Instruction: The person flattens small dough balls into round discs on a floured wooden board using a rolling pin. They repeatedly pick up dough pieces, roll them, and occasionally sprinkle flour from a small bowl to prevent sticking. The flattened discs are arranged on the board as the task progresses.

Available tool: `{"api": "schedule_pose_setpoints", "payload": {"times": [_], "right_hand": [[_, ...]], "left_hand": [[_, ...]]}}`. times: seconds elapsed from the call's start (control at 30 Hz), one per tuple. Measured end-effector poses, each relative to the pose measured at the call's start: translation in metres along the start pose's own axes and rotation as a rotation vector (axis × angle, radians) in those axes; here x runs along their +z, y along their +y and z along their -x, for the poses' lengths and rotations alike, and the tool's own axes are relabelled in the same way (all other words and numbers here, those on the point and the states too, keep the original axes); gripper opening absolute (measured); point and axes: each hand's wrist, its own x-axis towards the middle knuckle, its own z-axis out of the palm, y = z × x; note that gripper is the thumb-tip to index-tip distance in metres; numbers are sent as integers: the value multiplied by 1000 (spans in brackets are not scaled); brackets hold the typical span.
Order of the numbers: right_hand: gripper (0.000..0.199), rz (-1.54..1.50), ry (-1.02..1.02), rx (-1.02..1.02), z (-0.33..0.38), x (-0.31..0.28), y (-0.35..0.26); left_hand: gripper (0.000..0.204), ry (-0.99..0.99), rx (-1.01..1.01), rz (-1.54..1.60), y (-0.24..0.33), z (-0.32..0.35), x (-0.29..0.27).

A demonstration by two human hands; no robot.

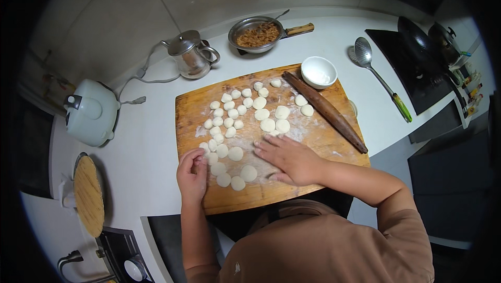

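A floured wooden cutting board lies on the white counter. Several small dough pieces are scattered over it, some round, some pressed flat. My right hand lies flat, palm down, on the board; whether a piece is under it is hidden. My left hand is curled at the board's left edge, fingers pinched on a small dough piece. A dark wooden rolling pin lies diagonally on the board's right side, beside a white bowl of flour.
A metal pan of brown filling with a spoon stands behind the board. A glass kettle and a pale green cooker are at the left. A slotted ladle lies right, near a black wok. A round bamboo lid sits lower left.
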Motion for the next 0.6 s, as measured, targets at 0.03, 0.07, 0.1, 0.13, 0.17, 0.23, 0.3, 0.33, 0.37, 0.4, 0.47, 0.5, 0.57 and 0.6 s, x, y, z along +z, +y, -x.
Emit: {"api": "schedule_pose_setpoints", "payload": {"times": [0.03,0.07,0.1,0.13,0.17,0.23,0.3,0.33,0.37,0.4,0.47,0.5,0.57,0.6], "right_hand": [[71,-24,-16,-15,1,1,-5],[71,-47,-31,-31,2,2,-8],[71,-44,-24,-34,0,4,-9],[72,-40,-18,-38,-3,6,-9],[72,-36,-11,-42,-5,8,-9],[72,-13,-11,-44,-9,11,-7],[73,-1,-18,-44,-12,11,-6],[73,-1,-25,-42,-13,9,-6],[73,-1,-32,-40,-13,9,-5],[74,15,-33,-38,-14,8,-4],[75,47,-34,-33,-16,6,-2],[75,53,-37,-30,-16,6,-1],[77,66,-42,-26,-17,5,-1],[76,65,-36,-26,-16,5,-1]], "left_hand": [[17,8,-4,3,-3,-1,0],[16,19,-4,17,-5,-2,3],[16,28,-1,30,-5,-4,5],[16,39,6,55,-4,-5,9],[15,42,14,62,-4,-6,11],[15,40,32,50,-3,-6,12],[14,29,20,42,-4,-4,10],[14,23,0,49,-5,-3,9],[14,20,-11,55,-6,-2,8],[14,17,-19,61,-6,-2,8],[15,18,-22,75,-8,-1,9],[15,21,-25,83,-8,-1,9],[16,22,-31,83,-7,0,10],[16,21,-24,73,-7,0,10]]}}
